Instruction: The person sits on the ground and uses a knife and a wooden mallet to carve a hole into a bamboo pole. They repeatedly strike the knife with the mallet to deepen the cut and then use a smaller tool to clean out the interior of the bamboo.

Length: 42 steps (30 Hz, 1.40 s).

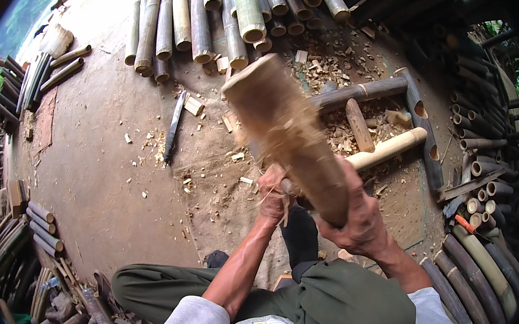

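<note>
My right hand (357, 218) is wrapped round the lower end of a thick wooden mallet (317, 175), raised and blurred, its broad head tilted up and left. My left hand (273, 193) is closed beside the mallet, and what it grips is mostly hidden. Beyond the mallet lies a bamboo frame: a dark pole (365, 92), a pale pole (395, 147) and a dark side post (422, 127) with cut holes. A short wooden piece (359, 126) leans between the poles. The mallet hides the frame's left part.
A knife (172, 133) with a dark handle lies left of the frame, among wood chips (195, 106). Cut bamboo poles (200, 36) line the far side. More bamboo is stacked at the right (482, 140) and left (44, 229). Split bamboo (469, 267) lies by my right arm.
</note>
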### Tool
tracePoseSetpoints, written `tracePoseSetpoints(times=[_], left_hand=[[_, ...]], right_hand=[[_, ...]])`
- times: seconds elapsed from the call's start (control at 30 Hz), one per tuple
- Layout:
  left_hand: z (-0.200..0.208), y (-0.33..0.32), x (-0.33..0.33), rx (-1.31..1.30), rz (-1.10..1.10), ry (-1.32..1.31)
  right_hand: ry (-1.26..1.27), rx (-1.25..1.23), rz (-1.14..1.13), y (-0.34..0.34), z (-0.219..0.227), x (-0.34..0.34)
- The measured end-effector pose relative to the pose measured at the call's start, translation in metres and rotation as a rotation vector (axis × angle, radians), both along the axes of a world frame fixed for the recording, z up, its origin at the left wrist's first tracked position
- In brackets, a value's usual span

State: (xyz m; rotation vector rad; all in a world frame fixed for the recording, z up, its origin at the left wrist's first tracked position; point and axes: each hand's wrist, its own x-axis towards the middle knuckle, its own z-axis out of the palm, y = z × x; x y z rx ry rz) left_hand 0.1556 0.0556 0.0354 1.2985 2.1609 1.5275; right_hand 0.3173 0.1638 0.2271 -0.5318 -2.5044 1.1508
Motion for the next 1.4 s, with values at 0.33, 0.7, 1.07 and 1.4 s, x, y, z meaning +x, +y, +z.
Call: tracePoseSetpoints(times=[0.33, 0.7, 1.07, 1.4], left_hand=[[0.037, 0.025, -0.109, 0.081, 0.086, -0.635], [0.000, 0.015, -0.113, -0.032, -0.371, -0.583], [0.052, 0.023, 0.024, 0.124, -0.067, -0.261], [0.031, 0.010, 0.003, 0.059, 0.067, -0.050]], right_hand=[[-0.215, -0.121, -0.047, 0.020, 0.000, -0.022], [-0.309, 0.172, 0.146, 0.016, -0.005, -0.054], [-0.304, -0.103, 0.048, 0.026, 0.018, -0.028], [-0.259, -0.049, 0.013, 0.004, 0.018, 0.001]])
